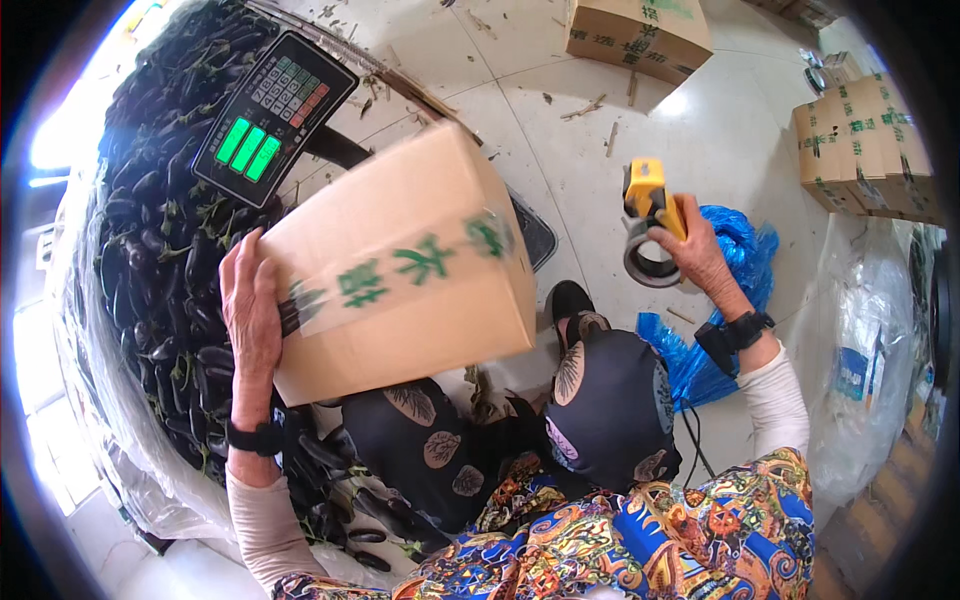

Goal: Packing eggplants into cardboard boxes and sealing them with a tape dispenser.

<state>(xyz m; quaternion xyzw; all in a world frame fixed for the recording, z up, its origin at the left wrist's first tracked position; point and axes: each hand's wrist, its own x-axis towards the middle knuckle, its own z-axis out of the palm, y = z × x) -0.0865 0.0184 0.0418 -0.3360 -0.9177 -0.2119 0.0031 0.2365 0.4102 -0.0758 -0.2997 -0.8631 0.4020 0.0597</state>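
A cardboard box, taped across with clear tape and bearing green writing, is tilted in front of my knees. My left hand presses flat against its left end, fingers spread over the edge. Off to the right of the box, my right hand grips a yellow tape dispenser with a roll of tape on it, held away from the box. Beyond the box stands a scale's display with lit green readouts; part of the scale's dark platform shows past the box's right side.
A large heap of eggplants lies on plastic sheeting at the left. Blue plastic lies on the floor at my right. A closed box stands ahead; more cartons stand at the far right, near clear plastic bags. Plant debris litters the floor.
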